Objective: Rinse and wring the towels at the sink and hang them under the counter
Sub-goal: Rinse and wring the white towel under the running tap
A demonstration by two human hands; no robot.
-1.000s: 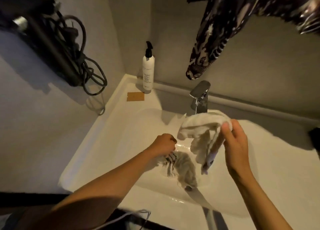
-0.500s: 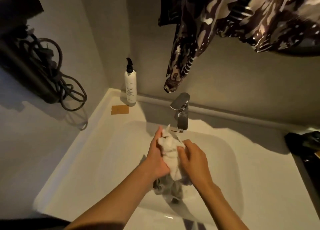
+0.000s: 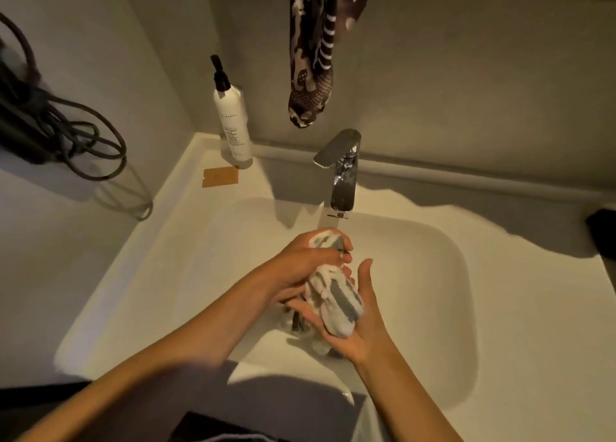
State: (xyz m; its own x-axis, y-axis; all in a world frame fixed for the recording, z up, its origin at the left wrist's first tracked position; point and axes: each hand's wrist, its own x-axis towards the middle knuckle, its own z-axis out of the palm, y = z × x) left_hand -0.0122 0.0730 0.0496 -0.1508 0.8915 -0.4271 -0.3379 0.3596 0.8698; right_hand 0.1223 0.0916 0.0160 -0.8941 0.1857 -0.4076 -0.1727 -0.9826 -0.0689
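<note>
A white towel with grey stripes [image 3: 336,303] is bunched into a thick roll over the white sink basin [image 3: 430,295]. My left hand [image 3: 308,263] is closed around its upper end, just below the chrome faucet [image 3: 343,175]. My right hand [image 3: 358,321] cups the lower end from underneath, palm up, fingers curled around it. A second wet cloth [image 3: 300,321] lies in the basin bottom, mostly hidden under my hands.
A white pump bottle [image 3: 233,121] stands at the back left corner, with a tan card [image 3: 220,177] beside it. A dark patterned cloth [image 3: 311,58] hangs above the faucet. Black cables [image 3: 63,135] hang on the left wall. A dark object [image 3: 605,235] sits at the right edge.
Both hands have come together on the towel and gathered it into a tight roll; earlier the right hand held it loosely while the left reached into the basin.
</note>
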